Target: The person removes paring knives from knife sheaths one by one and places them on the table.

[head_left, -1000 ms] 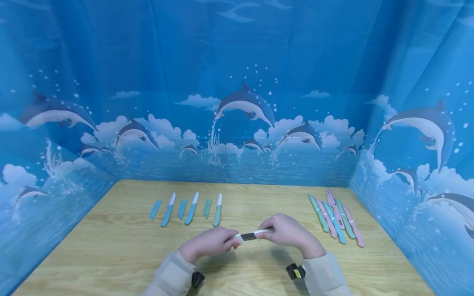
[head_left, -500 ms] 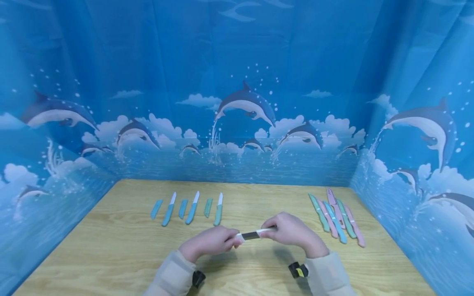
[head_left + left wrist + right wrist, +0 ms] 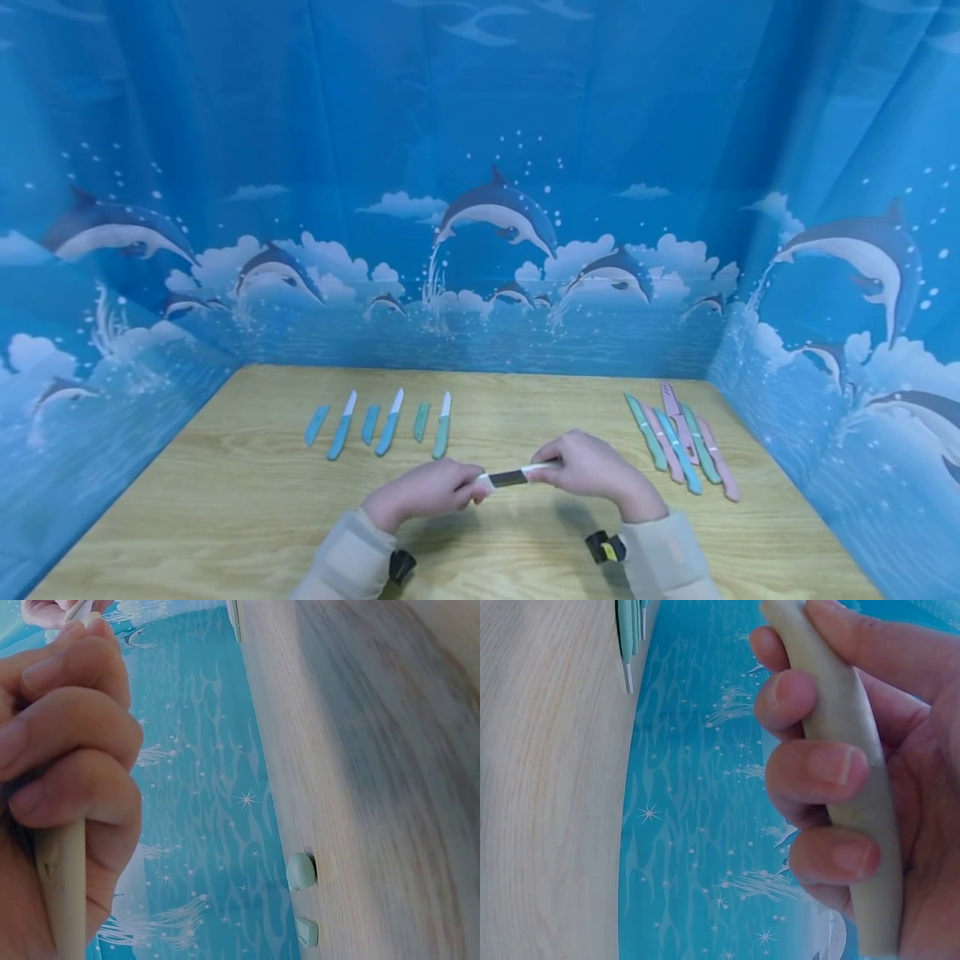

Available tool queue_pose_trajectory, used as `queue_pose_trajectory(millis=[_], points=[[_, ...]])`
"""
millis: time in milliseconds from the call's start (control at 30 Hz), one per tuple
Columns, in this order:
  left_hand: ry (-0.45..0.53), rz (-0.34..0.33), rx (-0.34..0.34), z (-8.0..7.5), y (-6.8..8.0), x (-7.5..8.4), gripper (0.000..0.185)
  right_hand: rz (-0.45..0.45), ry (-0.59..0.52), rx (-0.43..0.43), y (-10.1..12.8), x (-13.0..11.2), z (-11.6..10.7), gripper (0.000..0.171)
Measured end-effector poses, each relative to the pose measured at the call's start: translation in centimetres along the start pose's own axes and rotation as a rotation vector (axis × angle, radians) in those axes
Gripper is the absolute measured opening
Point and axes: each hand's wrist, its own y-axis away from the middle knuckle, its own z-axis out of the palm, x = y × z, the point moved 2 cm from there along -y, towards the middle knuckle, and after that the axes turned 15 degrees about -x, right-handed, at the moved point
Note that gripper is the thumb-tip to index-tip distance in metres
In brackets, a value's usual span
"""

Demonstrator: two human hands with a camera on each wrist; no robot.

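Observation:
Both hands meet over the front middle of the table, joined by a cream knife whose dark flat section [image 3: 508,478] shows between them in the head view. My right hand [image 3: 588,471] grips its cream handle [image 3: 847,742], fingers wrapped round it in the right wrist view. My left hand [image 3: 431,492] holds a cream strip [image 3: 66,892] that looks like the knife's sheath; its fingers curl over it and hide most of it. A narrow whitish edge [image 3: 484,482] sticks out past the left fingertips.
Back left on the wooden table [image 3: 225,500], blue knives [image 3: 342,427] and a green knife [image 3: 442,427] lie bare beside blue sheaths [image 3: 317,425] and a green sheath [image 3: 422,422]. Several sheathed knives [image 3: 678,442] overlap at right. Dolphin-print curtains [image 3: 480,333] enclose the table.
My right hand has shifted slightly right, away from the left one, and a little more of the dark section shows between them. The left hand and the knives on the table stay put.

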Motion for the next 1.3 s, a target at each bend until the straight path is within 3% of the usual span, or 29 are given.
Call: queue_pose_trajectory(millis=[1300], points=[[-0.006, 0.017, -0.005, -0.17, 0.35, -0.37, 0.028, 0.017, 0.003, -0.002, 0.65, 0.82, -0.51, 0.024]])
